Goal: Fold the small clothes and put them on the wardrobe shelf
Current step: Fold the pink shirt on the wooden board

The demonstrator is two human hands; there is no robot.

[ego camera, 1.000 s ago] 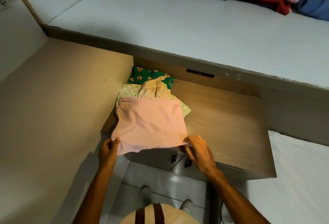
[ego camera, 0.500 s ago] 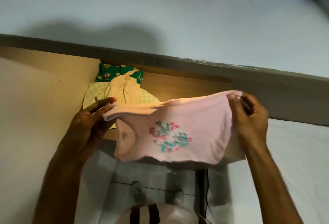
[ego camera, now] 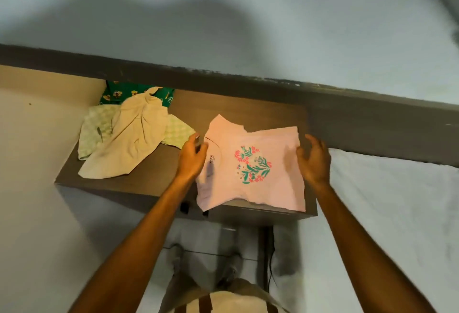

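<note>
A small pink shirt (ego camera: 268,183) with a floral print lies flat, print side up, on the right part of the brown wooden shelf top (ego camera: 223,106); its lower edge hangs over the front edge. My left hand (ego camera: 192,157) rests at the shirt's left edge by the collar, fingers loosely curled. My right hand (ego camera: 314,161) hovers at the shirt's right edge with fingers apart, holding nothing. To the left lies a heap of small clothes: a cream garment (ego camera: 129,138) on a pale green checked one (ego camera: 94,131), with a green printed one (ego camera: 119,94) behind.
A white bed surface (ego camera: 248,14) lies beyond a dark frame edge (ego camera: 347,104). A white sheet (ego camera: 397,213) is at the right, a light wall (ego camera: 32,188) at the left. My feet stand on the tiled floor (ego camera: 206,243) below the shelf.
The pink shirt was lifted off the heap, turned print side up and laid flat to the right on the shelf top. Both hands have let go of its corners.
</note>
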